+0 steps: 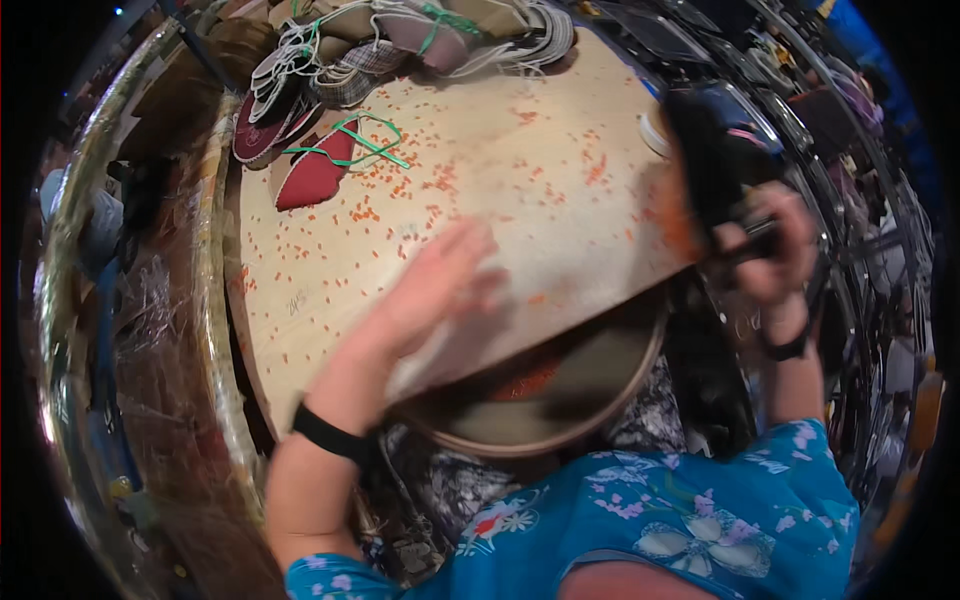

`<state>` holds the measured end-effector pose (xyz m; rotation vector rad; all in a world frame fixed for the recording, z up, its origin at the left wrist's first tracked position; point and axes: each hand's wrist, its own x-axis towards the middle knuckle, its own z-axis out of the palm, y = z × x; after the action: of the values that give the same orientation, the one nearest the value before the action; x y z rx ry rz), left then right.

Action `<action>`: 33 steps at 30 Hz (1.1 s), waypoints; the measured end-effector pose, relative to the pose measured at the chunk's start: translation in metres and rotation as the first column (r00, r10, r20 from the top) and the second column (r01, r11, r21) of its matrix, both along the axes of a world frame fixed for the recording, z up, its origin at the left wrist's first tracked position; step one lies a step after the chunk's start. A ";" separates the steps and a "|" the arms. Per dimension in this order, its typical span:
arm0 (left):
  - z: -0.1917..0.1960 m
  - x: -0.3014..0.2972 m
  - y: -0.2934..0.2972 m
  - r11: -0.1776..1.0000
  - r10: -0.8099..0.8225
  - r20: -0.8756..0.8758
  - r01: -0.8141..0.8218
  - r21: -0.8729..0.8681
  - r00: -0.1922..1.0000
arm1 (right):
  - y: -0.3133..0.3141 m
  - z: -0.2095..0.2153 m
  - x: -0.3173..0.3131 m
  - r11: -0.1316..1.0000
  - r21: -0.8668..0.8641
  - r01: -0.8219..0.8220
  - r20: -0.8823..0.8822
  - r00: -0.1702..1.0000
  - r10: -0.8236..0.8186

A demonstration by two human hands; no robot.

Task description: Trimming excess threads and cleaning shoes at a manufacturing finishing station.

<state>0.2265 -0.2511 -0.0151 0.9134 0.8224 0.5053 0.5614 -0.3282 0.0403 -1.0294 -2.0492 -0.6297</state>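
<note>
My left hand (447, 275) hovers over or brushes the pale wooden board (330, 270); its fingers are blurred but look loosely stretched, with nothing seen in them. My right hand (775, 245) grips a broad black object (708, 150), blurred, at the board's right edge; its exact kind cannot be made out. An orange smear shows beside it. Small orange bits (370, 212) lie scattered over the board. Below its near edge sits a round basin (520, 448) on my lap, partly covered by the board, with more orange bits inside.
A heap of shoe uppers (400, 45) tied with cords sits along the board's far edge. One red upper (318, 170) with green string lies nearer. A shiny plastic-wrapped edge (215, 250) runs along the left. Dark stacked items (660, 35) crowd the far right.
</note>
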 end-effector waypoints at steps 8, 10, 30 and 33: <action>-0.068 0.024 -0.189 0.833 0.542 0.350 -0.545 -0.099 0.764 | -0.112 -0.089 -0.135 0.729 -0.338 -0.596 -0.082 0.790 0.608; -0.088 0.012 -0.223 0.722 0.692 0.166 -0.674 -0.156 0.703 | -0.133 -0.106 -0.145 0.615 -0.408 -0.675 -0.101 0.702 0.705; -0.024 0.096 -0.218 0.735 0.077 -0.036 -0.033 0.678 0.996 | -0.152 -0.109 -0.043 0.626 -0.503 -0.596 -0.859 0.266 -0.437; -0.054 0.089 -0.221 0.832 0.212 -0.292 -0.016 0.554 0.933 | -0.154 -0.119 -0.017 0.527 -0.772 -0.356 -0.635 0.484 -0.603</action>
<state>0.3151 -0.4721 -0.0690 1.5198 1.0804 0.7204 0.5445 -0.4820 -0.0790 -1.6239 -1.1582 0.9275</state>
